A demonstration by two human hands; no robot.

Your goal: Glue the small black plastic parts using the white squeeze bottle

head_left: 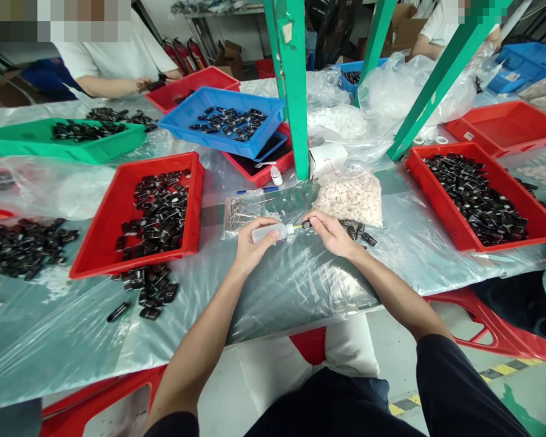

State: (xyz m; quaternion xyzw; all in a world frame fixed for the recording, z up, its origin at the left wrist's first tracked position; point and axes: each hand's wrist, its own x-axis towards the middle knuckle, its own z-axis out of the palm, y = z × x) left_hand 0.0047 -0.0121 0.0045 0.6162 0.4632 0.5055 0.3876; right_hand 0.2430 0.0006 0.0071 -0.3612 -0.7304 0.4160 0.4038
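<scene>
"How are my arms set?"

"From my remote seat I have both forearms reaching forward over the near edge of the table covered in clear plastic sheeting (277, 291), slanting inward so the hands almost meet. My left hand (250, 246) sits low, thumb uppermost; my right hand (331, 233) faces it, fingers pointing in."

"And the grip?"

"On the left, my fingers wrap a translucent white squeeze bottle (281, 232), lying nearly level with its thin yellowish nozzle aimed right. On the right, thumb and fingertips pinch a small glossy black piece (306, 224) at the nozzle's end. It is tiny in my view, so I can't swear whether the tip actually touches it."

"What bounds my moves?"

"Just past the right hand are a clear bag of cream-coloured bits (349, 200) and some loose black pieces (361, 231). Beyond the left lies a clear bag of thin metallic sticks (243, 213). Further out, a red rectangular plastic tray (195, 212) walls off my left, and a deep red plastic bin (437, 209) my right. A green-painted post (295, 109) stands ahead. My freest room is toward me: sheeting runs from the wrists to the table's edge."
</scene>
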